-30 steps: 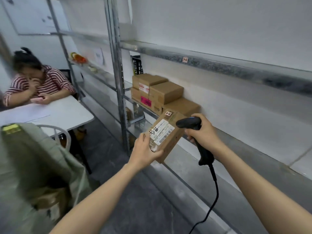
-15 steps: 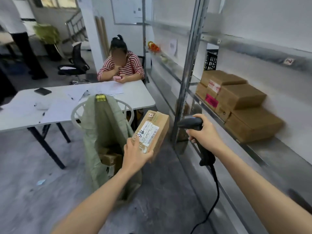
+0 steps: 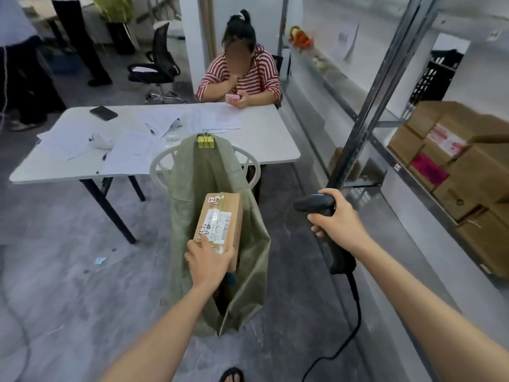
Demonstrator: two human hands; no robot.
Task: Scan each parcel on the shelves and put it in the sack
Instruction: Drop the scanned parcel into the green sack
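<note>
Left grip clamped on the near end of the parcel: thumb on its right edge, fingers on the labelled top face. The parcel sits at the open mouth of the green sack, label up and long axis pointing away from the camera; can't tell how far in it is. The sack hangs from the back of a white chair, pinned at the top with a yellow binder clip. The chair stands against the near edge of the desk. Right grip wrapped round the handle of the black scanner, held right of the sack with its head pointing left. Its cable drops to the floor. More brown boxes are stacked on the metal shelf at far right. Loose papers lie on the desk, and a person in a striped top sits at its far side.
</note>
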